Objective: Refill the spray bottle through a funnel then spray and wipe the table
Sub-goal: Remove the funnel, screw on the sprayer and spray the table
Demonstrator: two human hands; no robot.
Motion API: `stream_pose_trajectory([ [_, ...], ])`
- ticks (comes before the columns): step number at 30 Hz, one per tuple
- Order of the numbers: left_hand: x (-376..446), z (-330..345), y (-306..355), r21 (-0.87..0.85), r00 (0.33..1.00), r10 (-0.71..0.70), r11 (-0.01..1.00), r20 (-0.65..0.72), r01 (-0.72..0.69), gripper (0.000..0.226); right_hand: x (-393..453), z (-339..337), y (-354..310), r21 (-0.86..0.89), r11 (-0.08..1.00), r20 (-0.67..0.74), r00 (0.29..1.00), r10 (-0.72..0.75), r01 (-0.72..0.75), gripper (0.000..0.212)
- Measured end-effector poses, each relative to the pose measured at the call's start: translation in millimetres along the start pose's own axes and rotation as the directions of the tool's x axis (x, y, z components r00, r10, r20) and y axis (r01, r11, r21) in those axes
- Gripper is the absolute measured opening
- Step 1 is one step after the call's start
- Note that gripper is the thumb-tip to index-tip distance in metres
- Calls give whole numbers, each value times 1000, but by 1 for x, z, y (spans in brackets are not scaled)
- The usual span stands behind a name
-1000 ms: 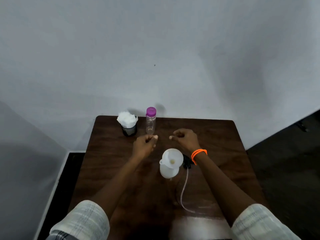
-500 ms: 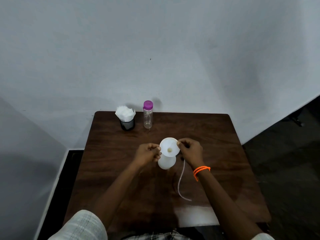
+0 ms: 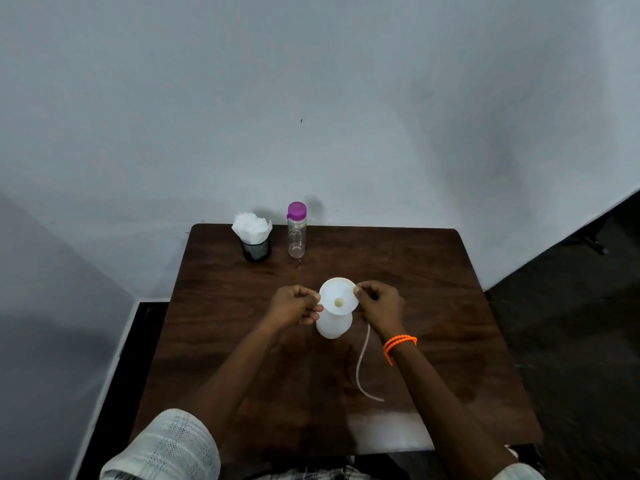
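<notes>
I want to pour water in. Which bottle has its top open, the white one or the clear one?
The white spray bottle between the hands: a funnel sits in its open neck. The clear bottle at the back wears its purple cap.

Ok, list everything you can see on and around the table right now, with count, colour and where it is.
table: one, dark brown wood, against the wall
funnel: one, white, sitting in the spray bottle at table centre
spray bottle: one, white, table centre, under the funnel
tube: one, clear, lying on the table right of the spray bottle
water bottle: one, clear with purple cap, upright at the far edge
cup: one, black mesh, far edge, left of the water bottle
tissues: a bunch, white, in the cup
bracelet: one, orange, on the right wrist
left hand: fingers at the funnel's left rim
right hand: fingers at the funnel's right rim
</notes>
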State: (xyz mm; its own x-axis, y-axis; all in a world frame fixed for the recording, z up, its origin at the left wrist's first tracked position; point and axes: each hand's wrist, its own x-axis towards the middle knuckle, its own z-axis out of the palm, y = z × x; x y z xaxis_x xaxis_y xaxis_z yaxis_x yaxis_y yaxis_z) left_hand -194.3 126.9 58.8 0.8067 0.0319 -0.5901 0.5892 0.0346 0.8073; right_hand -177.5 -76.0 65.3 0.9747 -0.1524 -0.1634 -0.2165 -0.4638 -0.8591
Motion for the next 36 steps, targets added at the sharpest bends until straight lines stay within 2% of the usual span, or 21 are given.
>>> stream_pose_trajectory([
  [7,-4,1,6,15,998,-61,998,22,60,12,0,-3,1,-32,999,68,998,2,0,8],
  [13,-9,-2,26,-44,996,-80,996,45,81,18,7,-12,-10,117,989,123,989,77,-91,9],
  [18,-6,-11,45,-115,988,-89,988,126,104,18,18,-19,-19,172,974,194,974,115,-150,10],
  [22,7,-18,59,-182,987,-79,978,140,104,23,28,-21,-28,210,965,201,973,117,-159,10],
  [27,30,-18,69,-260,990,-97,958,100,121,22,50,-10,-28,322,919,207,964,166,-228,16],
  [31,56,-12,64,-275,987,-156,947,48,164,19,72,8,-19,397,849,244,932,268,-349,33],
  [36,100,-4,45,-261,973,-230,941,-26,215,23,110,41,2,289,903,285,929,235,-317,25],
])
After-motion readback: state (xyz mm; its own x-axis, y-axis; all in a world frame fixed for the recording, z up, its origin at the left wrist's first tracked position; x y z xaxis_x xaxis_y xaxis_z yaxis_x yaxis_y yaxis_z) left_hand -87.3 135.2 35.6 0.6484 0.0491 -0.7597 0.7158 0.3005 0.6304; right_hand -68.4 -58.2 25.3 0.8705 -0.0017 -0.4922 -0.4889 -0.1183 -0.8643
